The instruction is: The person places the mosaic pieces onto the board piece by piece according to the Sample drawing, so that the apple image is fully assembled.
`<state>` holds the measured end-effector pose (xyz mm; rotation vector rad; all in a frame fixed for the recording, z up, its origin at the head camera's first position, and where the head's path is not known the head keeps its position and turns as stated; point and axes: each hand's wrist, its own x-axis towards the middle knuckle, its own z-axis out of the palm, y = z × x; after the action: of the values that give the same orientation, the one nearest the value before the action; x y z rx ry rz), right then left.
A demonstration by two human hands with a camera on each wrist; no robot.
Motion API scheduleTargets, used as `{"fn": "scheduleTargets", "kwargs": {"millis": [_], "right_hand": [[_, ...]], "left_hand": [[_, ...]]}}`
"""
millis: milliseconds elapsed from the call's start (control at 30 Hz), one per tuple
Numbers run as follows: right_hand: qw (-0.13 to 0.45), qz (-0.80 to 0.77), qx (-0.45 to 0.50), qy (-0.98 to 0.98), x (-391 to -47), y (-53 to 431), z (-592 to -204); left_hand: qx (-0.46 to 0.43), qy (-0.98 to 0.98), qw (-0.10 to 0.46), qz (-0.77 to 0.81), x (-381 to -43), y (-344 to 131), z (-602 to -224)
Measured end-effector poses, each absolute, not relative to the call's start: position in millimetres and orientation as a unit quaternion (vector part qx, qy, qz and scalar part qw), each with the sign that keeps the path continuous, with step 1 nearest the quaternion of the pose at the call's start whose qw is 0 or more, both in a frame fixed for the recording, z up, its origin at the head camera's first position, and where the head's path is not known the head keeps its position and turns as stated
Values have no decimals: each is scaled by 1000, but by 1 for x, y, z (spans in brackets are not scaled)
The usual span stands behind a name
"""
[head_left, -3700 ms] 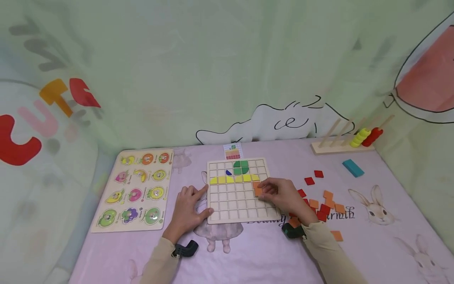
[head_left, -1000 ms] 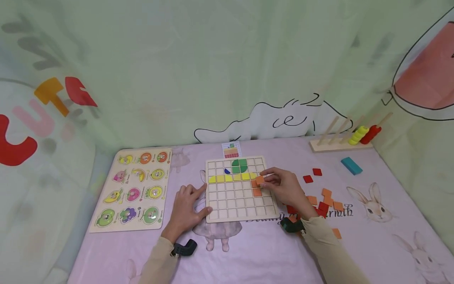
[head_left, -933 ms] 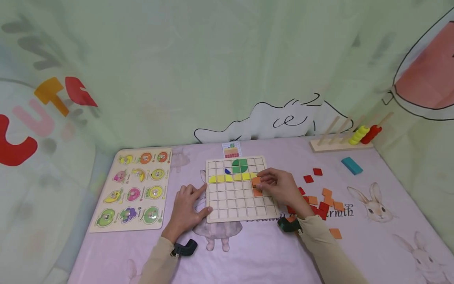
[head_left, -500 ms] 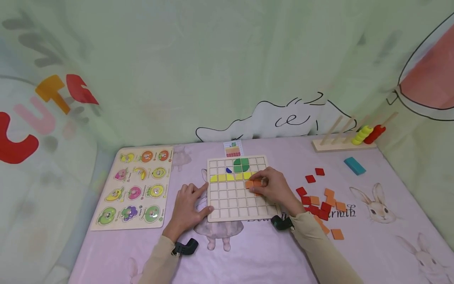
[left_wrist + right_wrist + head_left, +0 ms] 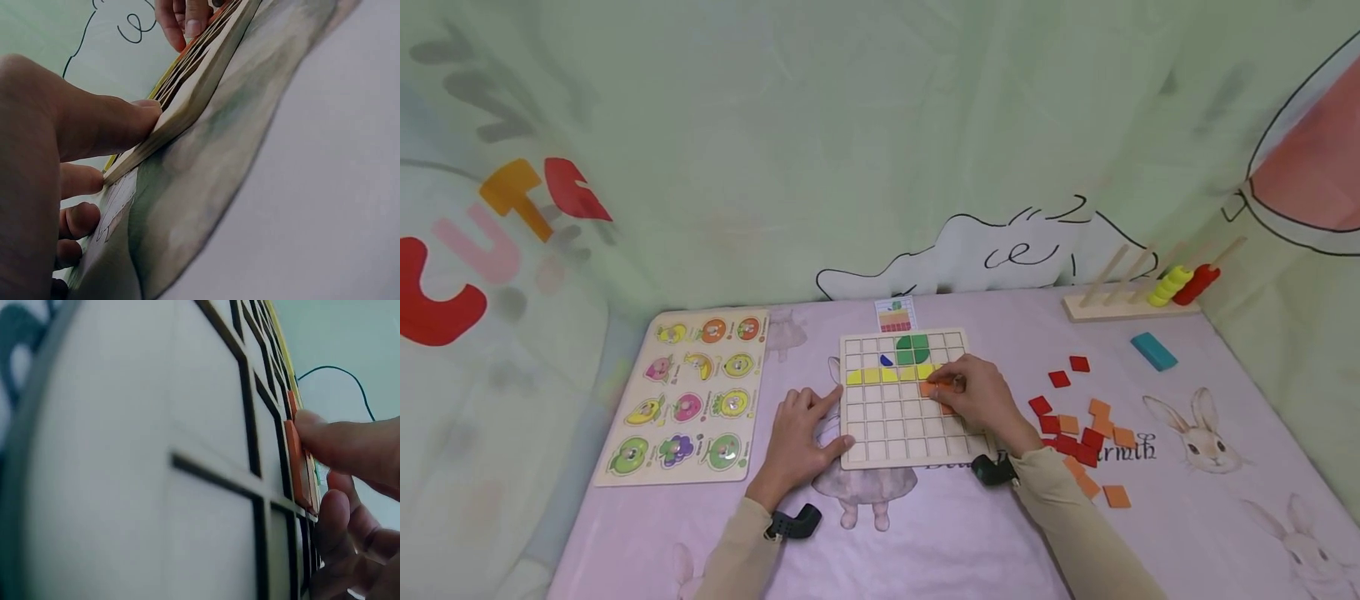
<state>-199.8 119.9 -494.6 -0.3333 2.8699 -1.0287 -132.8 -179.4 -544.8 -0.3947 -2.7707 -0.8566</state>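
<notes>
head view: a green curtain (image 5: 775, 167) is hanging behind a pink rabbit-print cloth (image 5: 940, 533), where a gridded board (image 5: 875, 431) is lying. the left hand (image 5: 795, 437), loosely spread, is touching its nine o'clock edge; the right hand (image 5: 985, 400) is pinching an orange tile (image 5: 929, 389) near its centre, towards three o'clock. a fruit puzzle (image 5: 655, 435) is lying at nine, a peg stand (image 5: 1105, 311) at two o'clock.

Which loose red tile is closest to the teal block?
The red tile farthest back on the table, toward the curtain; the other loose red tiles all lie nearer the person and farther from the teal block.
</notes>
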Motion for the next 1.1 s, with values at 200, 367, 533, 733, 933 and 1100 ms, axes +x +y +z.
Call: {"fn": "scheduleTargets", "kwargs": {"millis": [200,367,533,733,933,1100], "right_hand": [[28,-350,-100,931,-197,135,-489],[7,-325,-82,942,-190,172,-477],[24,-292,-39,955,-174,221,-462],[90,-257,4,962,-160,270,-458],[113,-253,3,961,-153,284,-471],[97,-256,0,962,-149,285,-473]], "left_hand": [[-134,-943,105,-288,-132,-177,-546],[-135,-943,102,-287,-132,-176,-545],[-130,-945,102,-282,-131,-177,-544],[-128,-944,103,-285,-130,-180,-544],[-133,-942,109,-288,-131,-180,-544],[-137,-940,113,-292,-131,-178,-543]]}}
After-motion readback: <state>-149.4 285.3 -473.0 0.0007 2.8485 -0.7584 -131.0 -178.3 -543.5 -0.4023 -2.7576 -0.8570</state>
